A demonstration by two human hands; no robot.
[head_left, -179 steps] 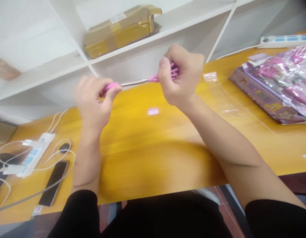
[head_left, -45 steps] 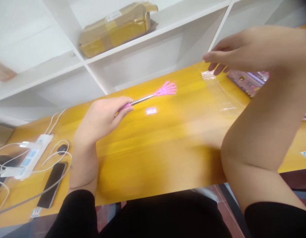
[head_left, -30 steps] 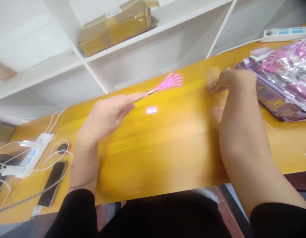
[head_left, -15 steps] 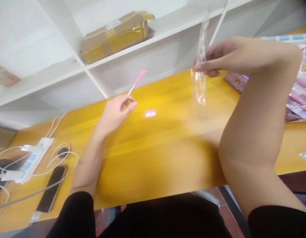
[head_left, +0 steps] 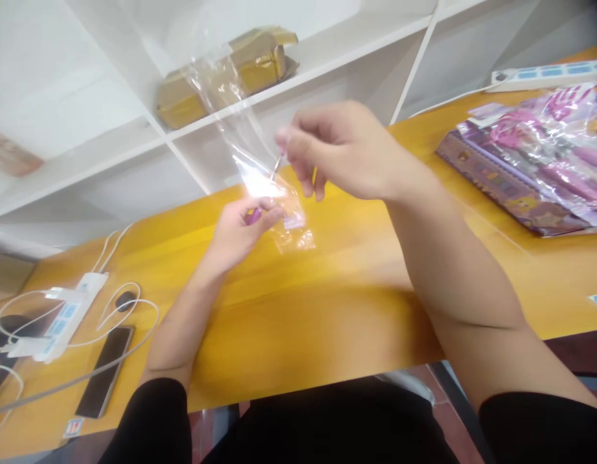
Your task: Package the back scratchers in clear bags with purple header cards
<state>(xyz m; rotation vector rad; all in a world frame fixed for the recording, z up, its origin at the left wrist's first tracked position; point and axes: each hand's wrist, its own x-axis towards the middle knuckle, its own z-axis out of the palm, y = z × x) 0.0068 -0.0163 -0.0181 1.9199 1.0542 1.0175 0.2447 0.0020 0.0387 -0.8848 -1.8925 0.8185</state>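
Note:
My left hand [head_left: 243,229] is closed near the middle of the table, a purple piece showing between its fingers. A long clear plastic bag [head_left: 260,171] crosses at these fingers, its upper part reaching up in front of the shelf. Above and to the right, my right hand [head_left: 327,148] pinches the pink end of a thin stick [head_left: 278,165] with a silvery shaft. That shaft slants down toward my left hand; glare on the plastic hides where it ends. Under the bag's lower end lies a small printed label [head_left: 293,222] on the table.
A pile of packaged pink and purple items [head_left: 545,154] lies at the right, near a power strip [head_left: 554,75]. At the left are another power strip [head_left: 69,316], loose cables and a phone [head_left: 105,372]. A cardboard box [head_left: 260,67] rests on the white shelf behind.
My right hand has come left with the clear bag, which is now at my left hand. It now pinches the stick's pink end. My left hand has shifted slightly right.

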